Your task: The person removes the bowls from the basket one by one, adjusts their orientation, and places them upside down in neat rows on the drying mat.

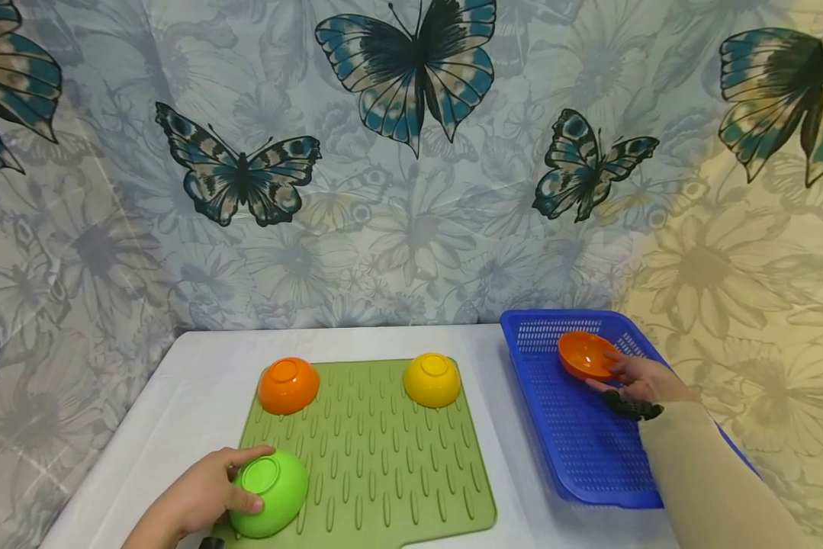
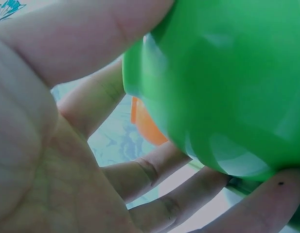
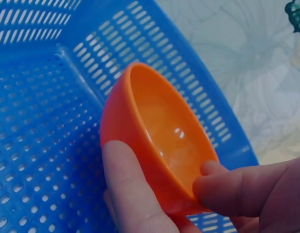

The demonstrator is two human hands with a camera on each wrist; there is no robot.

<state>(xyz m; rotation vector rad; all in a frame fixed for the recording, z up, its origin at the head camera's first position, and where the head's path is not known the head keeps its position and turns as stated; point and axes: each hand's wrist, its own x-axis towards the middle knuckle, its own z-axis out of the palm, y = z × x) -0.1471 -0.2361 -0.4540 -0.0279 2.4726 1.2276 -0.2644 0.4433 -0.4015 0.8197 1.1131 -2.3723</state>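
While right hand (image 1: pixel 641 379) pinches orange bowl (image 1: pixel 585 355) rim inside blue basket (image 1: pixel 562 427), left hand (image 1: pixel 201 496) fingers wrap green bowl (image 1: pixel 268 492), upside down on mat (image 1: pixel 384 457); keep the pinch firm, lift green straight up
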